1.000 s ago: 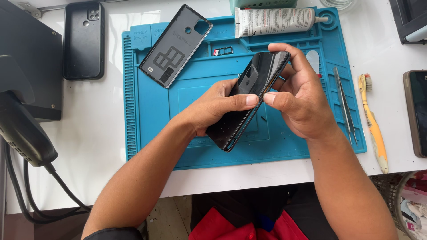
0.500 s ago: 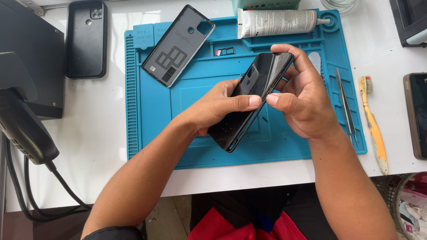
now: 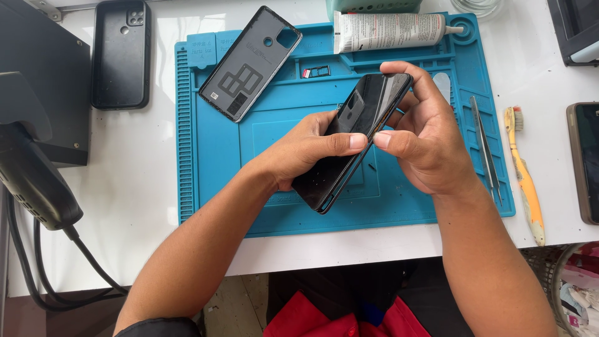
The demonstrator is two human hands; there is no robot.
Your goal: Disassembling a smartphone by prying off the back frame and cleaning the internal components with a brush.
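A black smartphone [image 3: 352,134] is held tilted above a blue repair mat [image 3: 206,162], screen up. My left hand [image 3: 306,150] grips it from the left, thumb across its glass. My right hand [image 3: 424,134] clasps its right edge, with the thumb tip pressed at the side seam next to my left thumb. The removed grey back cover [image 3: 249,62] lies inside up on the mat's upper left. A small SIM tray [image 3: 317,72] lies on the mat just above the phone.
A white tube [image 3: 390,31] lies along the mat's top edge. Metal tweezers [image 3: 485,146] rest on the mat's right side, an orange-handled brush [image 3: 524,175] beside them. A black phone case [image 3: 121,53], a dark box [image 3: 43,87] with cable and another phone [image 3: 586,162] lie around.
Both hands keep their hold on the phone; the thumbs have shifted slightly along its edge. Nothing on the mat has moved.
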